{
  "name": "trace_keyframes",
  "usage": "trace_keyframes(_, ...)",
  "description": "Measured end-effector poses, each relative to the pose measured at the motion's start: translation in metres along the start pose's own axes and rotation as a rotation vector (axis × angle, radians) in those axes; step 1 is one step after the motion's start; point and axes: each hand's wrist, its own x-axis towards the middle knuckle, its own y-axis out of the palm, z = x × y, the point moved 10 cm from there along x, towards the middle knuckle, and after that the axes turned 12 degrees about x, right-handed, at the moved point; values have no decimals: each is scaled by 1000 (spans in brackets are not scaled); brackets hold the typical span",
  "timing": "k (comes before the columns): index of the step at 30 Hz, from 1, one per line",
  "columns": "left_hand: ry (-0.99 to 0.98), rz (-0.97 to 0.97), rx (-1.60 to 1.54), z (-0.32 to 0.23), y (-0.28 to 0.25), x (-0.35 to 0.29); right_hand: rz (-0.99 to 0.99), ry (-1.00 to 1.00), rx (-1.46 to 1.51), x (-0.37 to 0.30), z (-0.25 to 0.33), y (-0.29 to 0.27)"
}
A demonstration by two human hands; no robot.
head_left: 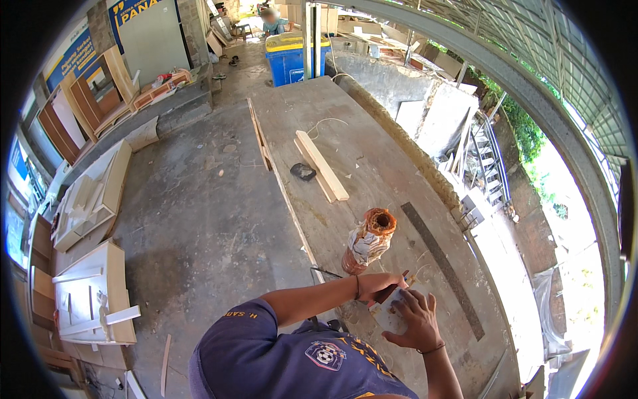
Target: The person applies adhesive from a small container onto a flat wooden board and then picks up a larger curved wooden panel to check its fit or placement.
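Note:
My left hand (393, 282) is closed on a small, flat, dark reddish-brown piece (384, 293) near the close end of the worktable (372, 126). Beside it my right hand (417, 316) has its fingers apart over a pale, flat piece (387, 318) on the tabletop. Whether the right fingertips touch that piece is hard to tell. Just beyond my hands stands a tall container (369, 245), with an orange-brown crusted rim, an open top and torn whitish wrapping. A long dark strip (442, 266) lies flat to the right.
Farther along the table lie pale wooden battens (322, 166) and a crumpled black bag (303, 171). A blue bin with a yellow lid (292, 58) stands past the far end, near a seated person (274, 23). White cabinet parts (93, 292) are at left; a metal post (312, 40) rises ahead.

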Motion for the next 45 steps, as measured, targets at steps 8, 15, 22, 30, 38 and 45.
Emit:
trace_keyframes(8,35,-29,-26,-25,18,-28,4,-8,-14,0,1,2)
trace_keyframes(15,55,4,-48,-28,23,-33,7,-11,-15,1,3,3)
trace_keyframes(22,59,41,-103,-12,13,-12,14,-15,-20,5,7,1)
trace_keyframes(30,41,15,-102,2,-1,-2,30,-21,-28,7,9,8)
trace_keyframes(38,40,-143,-21,-4,-16,-12,40,45,-127,5,8,10)
trace_keyframes(45,108,-137,-201,-23,-20,-28,97,73,-133,9,-1,15)
